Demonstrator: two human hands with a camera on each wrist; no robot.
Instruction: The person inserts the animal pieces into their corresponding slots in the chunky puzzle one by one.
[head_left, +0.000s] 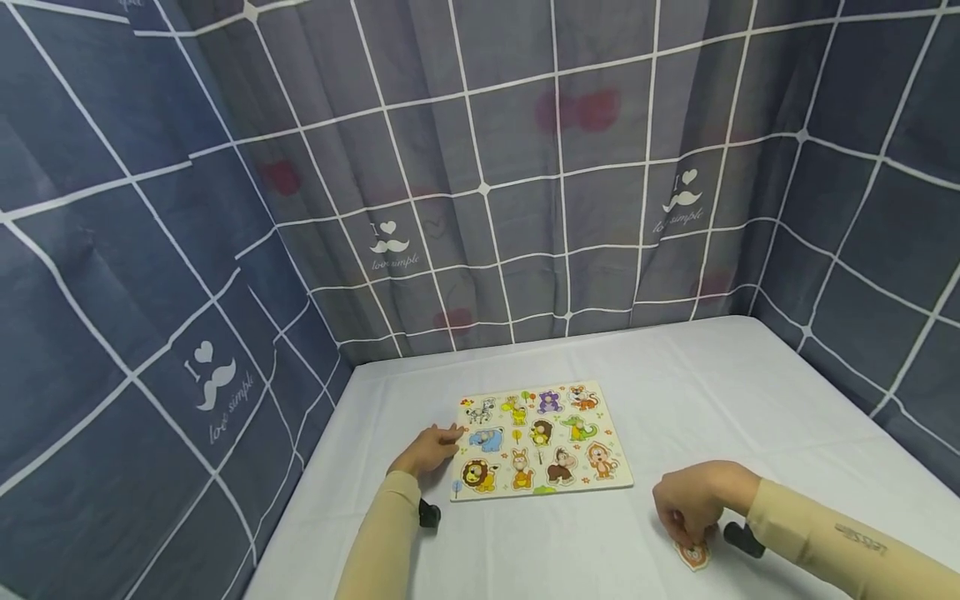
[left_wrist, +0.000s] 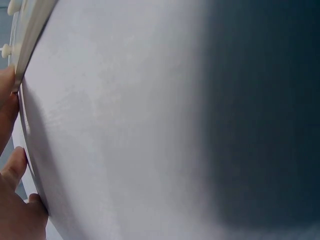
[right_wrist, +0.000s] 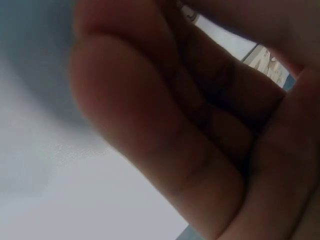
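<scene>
A wooden animal puzzle board lies flat on the white table, with several animal pieces such as a lion, an elephant and a crocodile on it. My left hand rests at the board's left edge, its fingertips touching the rim. In the left wrist view, the fingers lie along that edge, near small pale knobs. To the right of the board and nearer to me, my right hand pinches an orange and white puzzle piece at the tabletop. The right wrist view shows curled fingers that hide most of the piece.
The table has a white cover. Behind and on both sides hang dark checked curtains with white lines. A black strap device sits on the left wrist, and another black device on the right.
</scene>
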